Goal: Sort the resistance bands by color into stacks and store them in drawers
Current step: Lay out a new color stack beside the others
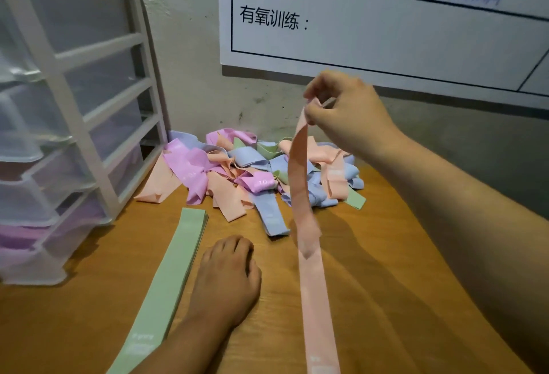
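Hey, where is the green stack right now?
In the head view the green stack lies flat on the table, left of centre, between the drawer unit and the left hand, nearer the camera than the mixed pile.

The light was dim and warm, flat rather than harsh. The poster (386,31) cast a thin dark shadow on the wall below its lower edge. Soft, blurred shadows lay on the tabletop (386,254) under the right hand (347,112) and the peach band (300,183) it pinched. Blue handwriting at the poster's top right corner was smeared by motion. The drawer unit (74,106) bowed at the left edge and looked slightly soft.
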